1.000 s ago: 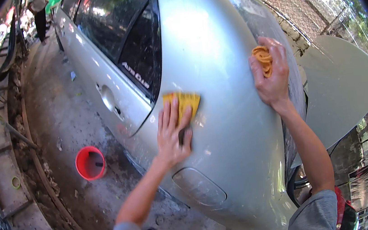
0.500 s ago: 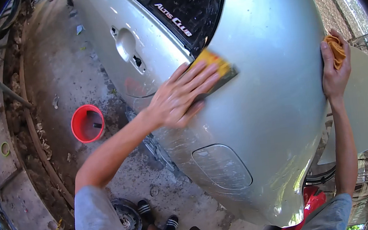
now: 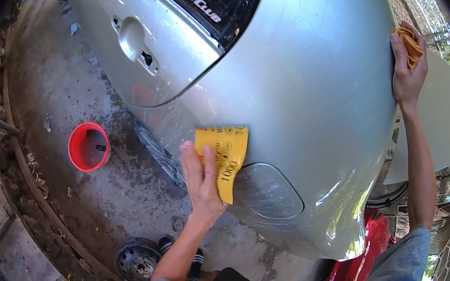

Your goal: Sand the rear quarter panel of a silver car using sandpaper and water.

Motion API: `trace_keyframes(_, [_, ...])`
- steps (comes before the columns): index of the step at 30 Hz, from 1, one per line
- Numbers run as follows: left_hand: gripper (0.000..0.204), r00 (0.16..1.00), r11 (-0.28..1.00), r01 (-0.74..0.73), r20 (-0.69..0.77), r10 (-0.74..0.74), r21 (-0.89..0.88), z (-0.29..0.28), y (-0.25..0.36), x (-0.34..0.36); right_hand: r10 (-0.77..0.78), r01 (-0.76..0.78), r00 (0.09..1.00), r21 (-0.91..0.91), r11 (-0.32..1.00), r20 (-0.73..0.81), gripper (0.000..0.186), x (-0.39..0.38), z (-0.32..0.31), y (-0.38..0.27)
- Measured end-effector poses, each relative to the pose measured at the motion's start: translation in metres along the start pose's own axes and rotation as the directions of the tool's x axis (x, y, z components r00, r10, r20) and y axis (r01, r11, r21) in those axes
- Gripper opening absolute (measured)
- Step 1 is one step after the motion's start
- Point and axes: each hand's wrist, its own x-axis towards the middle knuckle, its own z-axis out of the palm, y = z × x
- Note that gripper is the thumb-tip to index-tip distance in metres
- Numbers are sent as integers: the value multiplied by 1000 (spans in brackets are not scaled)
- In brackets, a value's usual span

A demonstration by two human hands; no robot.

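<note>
Left grip (image 3: 204, 190): fingers lay over the left edge of a yellow sheet (image 3: 227, 151); the thumb was hidden, so I could not tell whether it pinched or merely pressed.
Yellow sheet: over the silver panel (image 3: 310, 64); its near end was bent, and overlapped the left side of the fuel flap (image 3: 269, 194) in view.
Right grip (image 3: 411, 80): clamped on a crumpled orange cloth (image 3: 410, 48) — at the panel's right edge.
Floor (image 3: 97, 210): a red bucket (image 3: 74, 149) stood left; a wheel (image 3: 139, 261) lay nearer.
Flap risk: the sheet's bent end could have caught the seam; uneven pressure there might have creased it or scratched the surface.
Cloth risk: a loosened thumb could have dropped it — over the curved edge.
</note>
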Motion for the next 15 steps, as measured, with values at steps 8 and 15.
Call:
trace_keyframes(8, [91, 982, 998, 21, 188, -10, -52, 16, 103, 44, 17, -10, 998, 118, 993, -63, 33, 1, 8, 0])
trace_keyframes(15, [87, 941, 993, -84, 323, 105, -77, 10, 97, 44, -141, 138, 989, -63, 988, -40, 29, 1, 4, 0])
